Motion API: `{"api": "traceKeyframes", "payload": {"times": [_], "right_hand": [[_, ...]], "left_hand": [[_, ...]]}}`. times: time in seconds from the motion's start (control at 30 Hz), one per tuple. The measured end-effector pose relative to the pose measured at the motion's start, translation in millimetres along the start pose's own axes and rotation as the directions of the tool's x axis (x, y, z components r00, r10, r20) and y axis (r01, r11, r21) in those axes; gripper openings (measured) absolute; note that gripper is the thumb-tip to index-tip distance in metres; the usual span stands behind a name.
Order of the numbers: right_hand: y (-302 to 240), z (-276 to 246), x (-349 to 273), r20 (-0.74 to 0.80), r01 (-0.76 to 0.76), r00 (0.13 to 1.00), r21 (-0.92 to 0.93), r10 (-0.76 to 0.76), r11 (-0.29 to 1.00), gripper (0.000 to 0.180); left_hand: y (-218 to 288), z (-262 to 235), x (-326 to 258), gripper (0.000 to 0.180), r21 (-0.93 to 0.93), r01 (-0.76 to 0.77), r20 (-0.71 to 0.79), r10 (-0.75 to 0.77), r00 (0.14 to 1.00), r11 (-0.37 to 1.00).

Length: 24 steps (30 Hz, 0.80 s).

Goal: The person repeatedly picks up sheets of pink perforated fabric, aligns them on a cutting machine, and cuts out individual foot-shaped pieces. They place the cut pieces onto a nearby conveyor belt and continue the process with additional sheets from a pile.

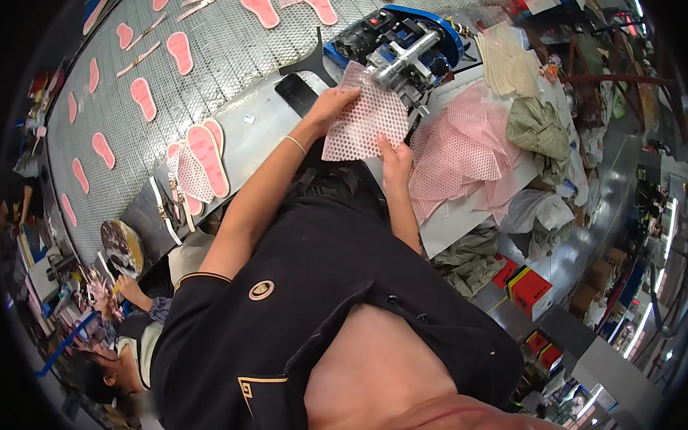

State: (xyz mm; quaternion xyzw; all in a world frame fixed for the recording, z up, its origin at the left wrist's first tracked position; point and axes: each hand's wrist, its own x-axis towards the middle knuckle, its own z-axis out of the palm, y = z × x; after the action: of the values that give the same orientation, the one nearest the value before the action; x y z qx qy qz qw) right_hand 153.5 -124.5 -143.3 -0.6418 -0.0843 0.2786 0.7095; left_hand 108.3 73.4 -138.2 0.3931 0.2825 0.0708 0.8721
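A pale pink sheet with a dotted honeycomb pattern (368,121) is held up between my two hands. My left hand (337,107) pinches its left edge, and my right hand (395,162) grips its lower right corner. The sheet's top reaches the metal roller of a blue-framed machine (399,59); whether it touches the roller I cannot tell. To the right of my hands lies a loose pile of similar pink sheets (461,147). A dark phone (296,93) rests on the metal table left of my left hand.
Pink insoles (179,51) lie spread over the metal mesh conveyor (212,74) at left. A stack of insoles (208,156) sits at the near table edge beside pale straps. Beige sheets (507,58) and a crumpled green bag (540,135) are at right. A co-worker (119,359) works at lower left.
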Motion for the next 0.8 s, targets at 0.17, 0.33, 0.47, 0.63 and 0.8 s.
{"api": "traceKeyframes", "payload": {"times": [0.17, 0.33, 0.47, 0.63, 0.8], "right_hand": [[-22, 28, 35, 0.125, 0.004, 0.992, -0.057, 0.003, 0.998, 0.019], [-41, 6, 68, 0.119, 0.207, 0.978, -0.523, -0.169, 0.827, 0.024], [-60, -5, 72, 0.164, 0.191, 0.980, -0.583, -0.116, 0.789, 0.025], [-73, 14, 70, 0.172, 0.170, 0.982, -0.665, -0.072, 0.728, 0.031], [-86, 26, 62, 0.239, 0.184, 0.970, -0.588, -0.047, 0.787, 0.030]], "left_hand": [[-7, -40, -22, 0.026, 0.139, -0.066, -0.131, 0.084, 0.988, 0.988], [-45, -9, -66, 0.032, 0.187, 0.054, -0.047, -0.046, 0.998, 0.981], [-71, 13, -62, 0.049, 0.014, 0.069, -0.016, -0.069, 0.998, 0.998], [-68, 18, -50, 0.053, -0.090, 0.064, -0.186, -0.080, 0.979, 0.994], [-68, 20, -40, 0.052, -0.237, 0.032, -0.234, -0.089, 0.968, 0.971]]}}
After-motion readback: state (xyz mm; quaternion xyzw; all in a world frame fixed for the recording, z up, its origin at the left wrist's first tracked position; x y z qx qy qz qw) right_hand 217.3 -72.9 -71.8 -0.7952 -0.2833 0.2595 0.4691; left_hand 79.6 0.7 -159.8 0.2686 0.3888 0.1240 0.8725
